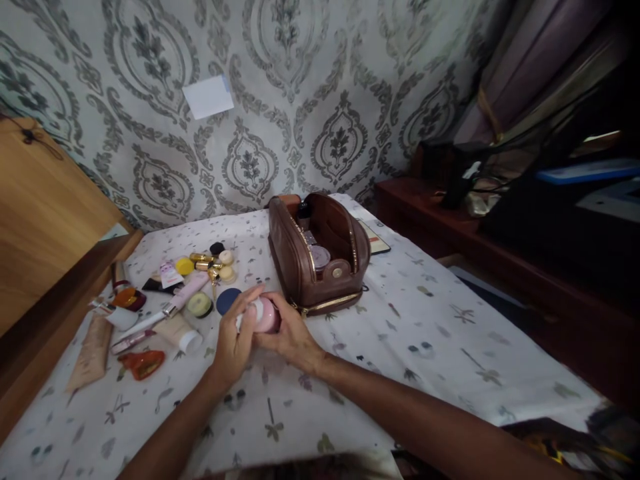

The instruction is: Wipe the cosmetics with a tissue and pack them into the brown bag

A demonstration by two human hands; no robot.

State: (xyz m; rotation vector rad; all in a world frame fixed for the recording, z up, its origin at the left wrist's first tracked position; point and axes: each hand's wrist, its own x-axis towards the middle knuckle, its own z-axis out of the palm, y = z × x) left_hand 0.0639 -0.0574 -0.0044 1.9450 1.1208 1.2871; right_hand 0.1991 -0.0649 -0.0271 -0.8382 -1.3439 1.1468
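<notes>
The left hand [236, 339] and right hand [296, 339] grip a jar [269, 316], fingers curled partway around it. A bag [325, 291] gapes just beyond.

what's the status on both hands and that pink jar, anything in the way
Left hand, right hand both on pink jar. White part at left, pink at right. Blue disc beside left hand, open brown bag just beyond.
</notes>
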